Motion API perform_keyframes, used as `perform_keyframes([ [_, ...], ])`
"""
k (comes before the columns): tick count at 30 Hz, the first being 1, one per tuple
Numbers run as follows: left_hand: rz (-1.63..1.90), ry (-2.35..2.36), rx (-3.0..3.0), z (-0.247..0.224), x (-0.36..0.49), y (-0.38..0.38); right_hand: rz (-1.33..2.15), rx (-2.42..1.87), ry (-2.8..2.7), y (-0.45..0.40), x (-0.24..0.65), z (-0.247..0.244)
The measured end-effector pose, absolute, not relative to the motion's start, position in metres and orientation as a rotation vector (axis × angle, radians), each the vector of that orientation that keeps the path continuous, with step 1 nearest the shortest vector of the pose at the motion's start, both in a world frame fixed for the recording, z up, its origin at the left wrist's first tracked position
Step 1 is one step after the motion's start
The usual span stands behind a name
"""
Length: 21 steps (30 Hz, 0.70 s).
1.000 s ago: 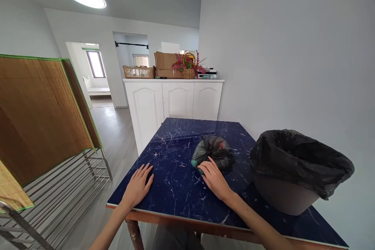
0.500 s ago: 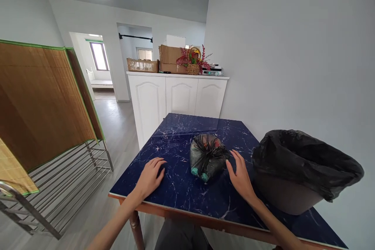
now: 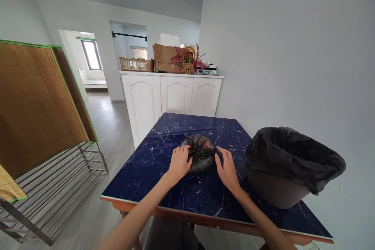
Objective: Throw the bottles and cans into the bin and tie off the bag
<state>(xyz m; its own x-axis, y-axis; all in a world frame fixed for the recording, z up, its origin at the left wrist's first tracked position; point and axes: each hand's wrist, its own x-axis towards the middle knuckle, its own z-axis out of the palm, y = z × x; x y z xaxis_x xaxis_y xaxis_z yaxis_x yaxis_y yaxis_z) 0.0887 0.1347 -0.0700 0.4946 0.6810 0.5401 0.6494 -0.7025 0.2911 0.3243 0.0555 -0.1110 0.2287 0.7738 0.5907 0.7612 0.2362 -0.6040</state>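
A knotted black garbage bag [image 3: 202, 161], filled and slightly see-through, lies on the blue marbled table [image 3: 140, 170] in front of me. Something red shows through its top. My left hand [image 3: 179, 162] is at the bag's left side, fingers and thumb closed on the crumpled plastic near the knot. On the opposite side, my right hand [image 3: 227, 168] has thumb and fingertips pinched at the bag's right edge. The plastic between my fingertips is partly hidden.
A trash bin [image 3: 272, 189] with a black liner [image 3: 295, 168] folded over its rim stands right on the table. Behind the table is a white cabinet [image 3: 177, 93] with cardboard boxes [image 3: 166, 58] and a flower basket [image 3: 188, 68]. A metal rack [image 3: 64, 179] stands left.
My left hand has moved right and forward from the bare tabletop onto the bag. My right hand has also come in against it. The bag has turned, hiding its green-tinted lower part.
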Motion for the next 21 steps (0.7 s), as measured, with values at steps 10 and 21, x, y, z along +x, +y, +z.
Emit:
perform_keyframes([
  [10, 1.067, 1.295, 2.642, -0.058, 0.075, 0.137, -0.034, -1.31, -2.057, 0.125, 0.305, -0.044],
  [21, 1.268, 1.569, 2.079, -0.059, 0.01, 0.166, 0.095, -1.403, -1.739, 0.108, 0.338, -0.038],
])
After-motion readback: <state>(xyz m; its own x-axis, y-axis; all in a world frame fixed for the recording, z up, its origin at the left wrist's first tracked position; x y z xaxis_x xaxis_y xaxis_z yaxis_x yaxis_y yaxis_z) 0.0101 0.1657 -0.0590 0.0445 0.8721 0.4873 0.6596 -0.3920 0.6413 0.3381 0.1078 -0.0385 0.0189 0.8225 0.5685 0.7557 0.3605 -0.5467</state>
